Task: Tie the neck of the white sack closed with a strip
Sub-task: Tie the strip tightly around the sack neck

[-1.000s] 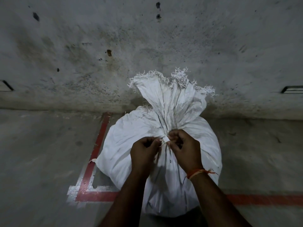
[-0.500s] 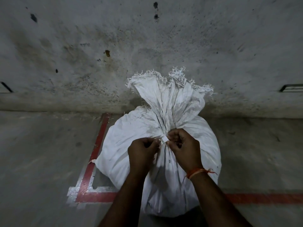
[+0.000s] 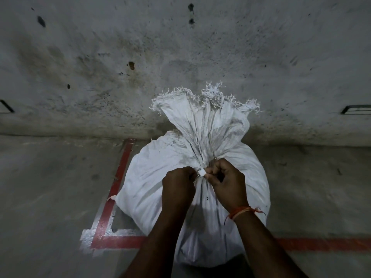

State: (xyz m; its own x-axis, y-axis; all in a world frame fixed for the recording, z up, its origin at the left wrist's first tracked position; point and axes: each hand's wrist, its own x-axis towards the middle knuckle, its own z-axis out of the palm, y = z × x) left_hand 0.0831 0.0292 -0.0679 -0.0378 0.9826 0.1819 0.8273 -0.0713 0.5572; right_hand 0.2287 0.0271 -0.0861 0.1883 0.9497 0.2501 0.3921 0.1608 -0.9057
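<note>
A full white woven sack (image 3: 152,177) stands on the concrete floor against a wall. Its neck is gathered tight, and the frayed top fans out above. A short bit of white strip (image 3: 201,173) shows at the neck, between my two hands. My left hand (image 3: 177,185) is closed on the strip's left side. My right hand (image 3: 226,182), with an orange thread on its wrist, pinches the strip's right side. The rest of the strip is hidden under my fingers.
A stained concrete wall (image 3: 180,67) rises right behind the sack. Red painted floor lines (image 3: 118,177) form a corner at the sack's left and run along the front. Dark slots (image 3: 355,109) sit low in the wall at far left and right.
Both hands stay at the neck with only slight shifts. The sack has not moved.
</note>
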